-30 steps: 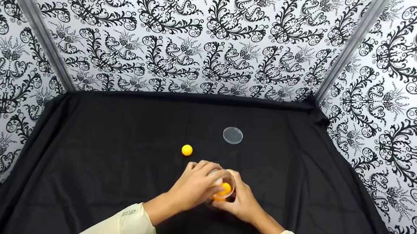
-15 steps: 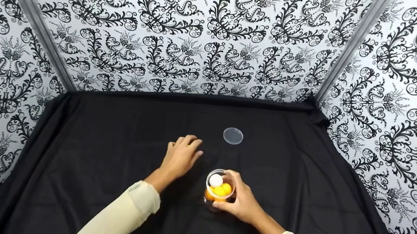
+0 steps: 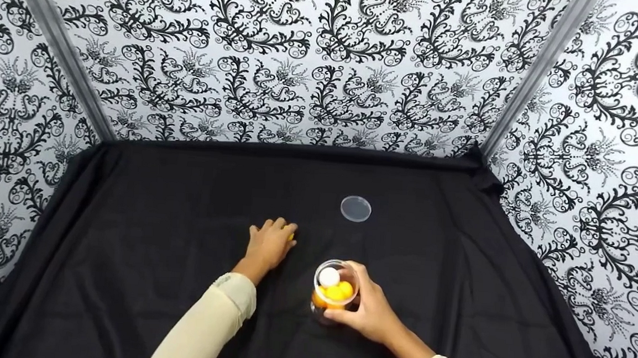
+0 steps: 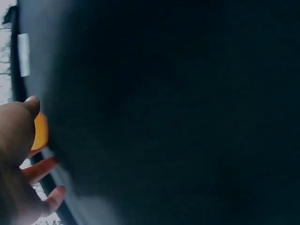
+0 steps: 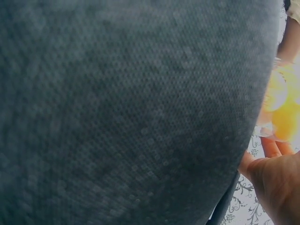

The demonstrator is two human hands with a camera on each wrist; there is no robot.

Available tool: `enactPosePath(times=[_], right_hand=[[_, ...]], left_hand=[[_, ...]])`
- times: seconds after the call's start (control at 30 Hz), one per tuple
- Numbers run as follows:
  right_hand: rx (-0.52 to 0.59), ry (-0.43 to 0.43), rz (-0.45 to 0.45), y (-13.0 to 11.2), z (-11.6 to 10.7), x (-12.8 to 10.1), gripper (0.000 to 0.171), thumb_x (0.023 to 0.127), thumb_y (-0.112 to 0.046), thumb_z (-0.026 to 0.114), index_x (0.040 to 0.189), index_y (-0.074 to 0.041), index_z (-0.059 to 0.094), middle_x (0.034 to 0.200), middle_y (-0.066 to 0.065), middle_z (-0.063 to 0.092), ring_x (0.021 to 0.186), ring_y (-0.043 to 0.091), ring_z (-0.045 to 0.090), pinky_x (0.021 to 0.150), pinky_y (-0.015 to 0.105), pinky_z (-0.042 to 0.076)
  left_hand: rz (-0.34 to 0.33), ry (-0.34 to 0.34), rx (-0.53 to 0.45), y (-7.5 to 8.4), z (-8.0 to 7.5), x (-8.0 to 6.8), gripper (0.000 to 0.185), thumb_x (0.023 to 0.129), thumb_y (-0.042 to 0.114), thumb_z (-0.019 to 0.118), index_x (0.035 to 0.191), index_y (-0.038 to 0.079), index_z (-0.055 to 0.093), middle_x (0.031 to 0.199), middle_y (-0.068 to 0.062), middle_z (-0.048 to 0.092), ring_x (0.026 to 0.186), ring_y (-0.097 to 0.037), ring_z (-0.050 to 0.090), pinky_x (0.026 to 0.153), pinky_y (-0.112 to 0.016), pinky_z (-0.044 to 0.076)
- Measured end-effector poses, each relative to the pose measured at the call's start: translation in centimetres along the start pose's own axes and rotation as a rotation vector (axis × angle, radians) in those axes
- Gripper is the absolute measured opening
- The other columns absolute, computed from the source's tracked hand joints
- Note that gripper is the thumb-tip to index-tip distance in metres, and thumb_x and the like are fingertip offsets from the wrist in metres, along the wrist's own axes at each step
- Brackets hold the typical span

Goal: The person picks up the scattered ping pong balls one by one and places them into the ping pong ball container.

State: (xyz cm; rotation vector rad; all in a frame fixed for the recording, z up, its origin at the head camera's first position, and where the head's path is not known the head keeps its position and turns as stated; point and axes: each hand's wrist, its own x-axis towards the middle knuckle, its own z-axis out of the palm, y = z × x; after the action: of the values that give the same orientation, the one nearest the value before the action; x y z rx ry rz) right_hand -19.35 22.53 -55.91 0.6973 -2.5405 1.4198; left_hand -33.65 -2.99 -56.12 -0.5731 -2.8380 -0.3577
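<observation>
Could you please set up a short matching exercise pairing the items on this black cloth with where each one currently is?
Things:
1. clear jar
2. round clear lid
3. loose yellow ball
4. white ball

Places:
A. lying flat on the black cloth, apart from both hands
B. under the fingers of the left hand
C. on top of the yellow balls inside the jar
D. upright in the grip of the right hand

Pairs: 1-D, 2-A, 3-B, 4-C

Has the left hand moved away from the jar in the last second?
Yes. The left hand left the jar and went forward-left, now gripping the yellow ball, left of the lid.
</observation>
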Motion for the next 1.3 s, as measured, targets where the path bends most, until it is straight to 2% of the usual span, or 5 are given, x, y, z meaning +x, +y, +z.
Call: enactPosePath(times=[0.17, 0.7, 0.87, 1.13, 1.3], right_hand=[[0.005, -0.007, -0.001, 0.0, 0.0, 0.0, 0.087, 0.077, -0.04, 0.089, 0.146, -0.023, 0.039, 0.132, -0.003, 0.065, 0.119, 0.016, 0.065, 0.099, 0.029, 0.055], [0.001, 0.006, -0.031, 0.1, 0.0, 0.0, 0.088, 0.077, -0.04, 0.089, 0.147, -0.02, 0.039, 0.128, 0.0, 0.067, 0.115, 0.016, 0.066, 0.093, 0.027, 0.056], [0.017, 0.008, -0.015, 0.1, 0.0, 0.1, 0.088, 0.076, -0.039, 0.09, 0.146, -0.023, 0.039, 0.129, -0.003, 0.067, 0.115, 0.016, 0.065, 0.093, 0.028, 0.057], [0.022, 0.0, -0.056, 0.1, -0.1, 0.1, 0.089, 0.078, -0.041, 0.088, 0.148, -0.019, 0.038, 0.129, 0.003, 0.066, 0.114, 0.018, 0.066, 0.09, 0.027, 0.058], [0.035, -0.001, -0.075, 0.0, -0.1, 0.1, 0.087, 0.078, -0.038, 0.089, 0.147, -0.021, 0.037, 0.129, 0.001, 0.066, 0.11, 0.017, 0.068, 0.084, 0.028, 0.059]], left_hand=[[-0.003, 0.015, 0.006, -0.4, 1.0, -0.2, 0.034, 0.1, 0.036, 0.063, 0.131, 0.024, 0.063, 0.121, -0.005, 0.063, 0.112, -0.031, 0.059, 0.086, -0.061, 0.044], [0.037, 0.07, -0.043, 0.1, 0.6, -0.8, 0.034, 0.099, 0.038, 0.064, 0.131, 0.024, 0.064, 0.117, -0.003, 0.064, 0.108, -0.029, 0.061, 0.083, -0.056, 0.044], [0.084, 0.124, -0.113, 1.9, -1.1, -1.3, 0.037, 0.098, 0.039, 0.067, 0.133, 0.024, 0.065, 0.117, -0.002, 0.066, 0.105, -0.026, 0.063, 0.082, -0.051, 0.046], [0.193, 0.169, -0.246, 6.5, -5.7, -2.9, 0.041, 0.1, 0.044, 0.062, 0.137, 0.027, 0.062, 0.121, 0.003, 0.066, 0.106, -0.02, 0.062, 0.084, -0.043, 0.046], [0.297, 0.252, -0.304, 9.0, -6.9, -4.5, 0.04, 0.099, 0.041, 0.064, 0.135, 0.023, 0.063, 0.123, 0.004, 0.068, 0.106, -0.019, 0.063, 0.083, -0.042, 0.048]])
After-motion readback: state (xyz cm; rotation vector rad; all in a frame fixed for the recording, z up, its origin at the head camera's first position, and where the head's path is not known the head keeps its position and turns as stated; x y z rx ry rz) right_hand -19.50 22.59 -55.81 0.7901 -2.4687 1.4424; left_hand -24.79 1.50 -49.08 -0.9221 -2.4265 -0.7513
